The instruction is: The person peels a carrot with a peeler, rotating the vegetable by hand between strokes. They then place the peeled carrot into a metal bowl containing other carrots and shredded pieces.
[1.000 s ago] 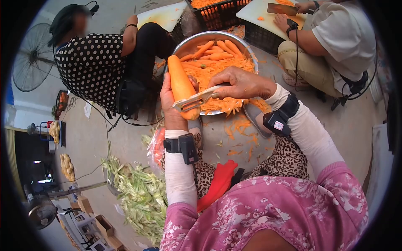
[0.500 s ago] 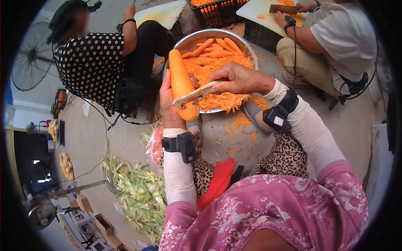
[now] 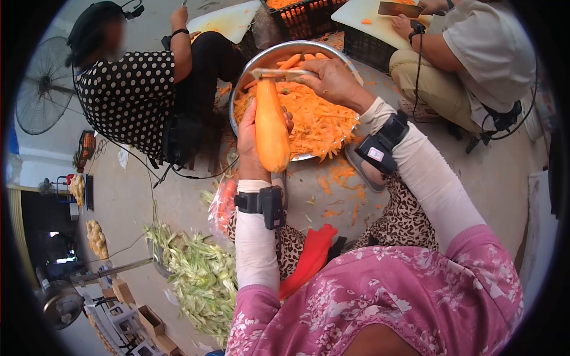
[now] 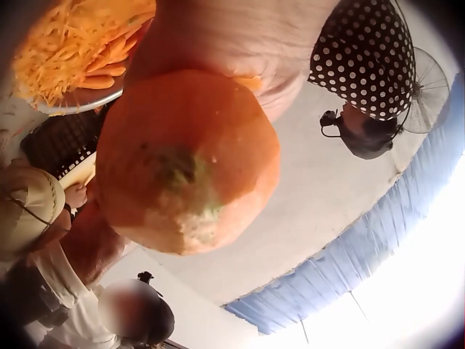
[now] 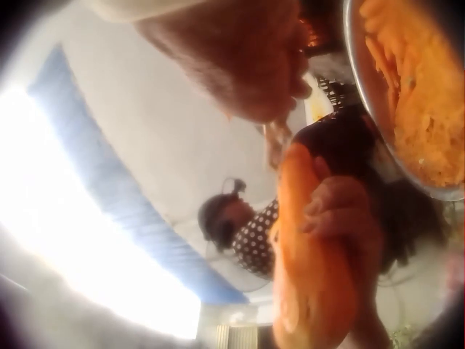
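Left hand (image 3: pixel 250 139) grips carrot (image 3: pixel 272 127); right hand (image 3: pixel 333 83) holds peeler (image 3: pixel 282 73) at the carrot's twelve-o'clock end. Likely peeling; next needs a steady pull.

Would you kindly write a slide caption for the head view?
Left hand holding a carrot, right hand holding a peeler, at a metal basin of orange shavings.

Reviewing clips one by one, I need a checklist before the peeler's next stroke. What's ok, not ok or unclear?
1. Left grip around the carrot: ok.
2. Right grip on the peeler: ok.
3. Left fingers apart from the peeler: ok.
4. Blade touching the carrot: cannot tell.
5. Peelings all in the bowl: not ok, scraps lie on the floor.
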The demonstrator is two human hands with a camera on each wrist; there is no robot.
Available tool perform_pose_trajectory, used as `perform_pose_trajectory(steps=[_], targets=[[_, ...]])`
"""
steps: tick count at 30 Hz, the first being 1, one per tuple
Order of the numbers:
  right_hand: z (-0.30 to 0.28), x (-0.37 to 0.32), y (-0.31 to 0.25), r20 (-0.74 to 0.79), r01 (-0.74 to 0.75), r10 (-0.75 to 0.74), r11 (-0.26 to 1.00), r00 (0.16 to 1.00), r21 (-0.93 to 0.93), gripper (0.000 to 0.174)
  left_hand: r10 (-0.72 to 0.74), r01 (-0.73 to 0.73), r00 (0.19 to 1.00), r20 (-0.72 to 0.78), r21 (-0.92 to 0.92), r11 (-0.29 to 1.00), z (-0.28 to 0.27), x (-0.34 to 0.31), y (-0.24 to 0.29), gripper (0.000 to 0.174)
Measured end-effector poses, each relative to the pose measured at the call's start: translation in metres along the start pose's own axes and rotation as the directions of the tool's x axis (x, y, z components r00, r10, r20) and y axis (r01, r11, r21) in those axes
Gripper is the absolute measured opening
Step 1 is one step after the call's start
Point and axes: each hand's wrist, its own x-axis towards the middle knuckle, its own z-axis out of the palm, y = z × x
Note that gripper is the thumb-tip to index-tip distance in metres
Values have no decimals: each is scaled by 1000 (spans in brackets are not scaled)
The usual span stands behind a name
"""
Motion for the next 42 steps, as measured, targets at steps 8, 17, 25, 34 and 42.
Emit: perform_pose_trajectory(steps=[8, 17, 25, 34, 42], targets=[[-11, 0, 9, -14, -216, 217, 975, 976, 54, 24, 136, -147, 986, 101, 116, 982, -3, -9, 4, 43], [-23, -37, -59, 506, -89, -254, 824, 825, 559, 21, 200, -194, 976, 82, -76, 978, -3, -14, 10, 51], [-11, -39, -57, 480, -79, -231, 836, 846, 542, 20, 147, -136, 982, 120, -91, 986, -2, -10, 10, 49], [-15, -35, -63, 544, -267, -152, 743, 825, 613, 21, 181, -179, 982, 50, -49, 983, 4, -11, 10, 41], [-1, -25, -37, 320, -101, -64, 876, 945, 472, 22, 161, -188, 966, 200, 123, 974, -1, -18, 17, 40]])
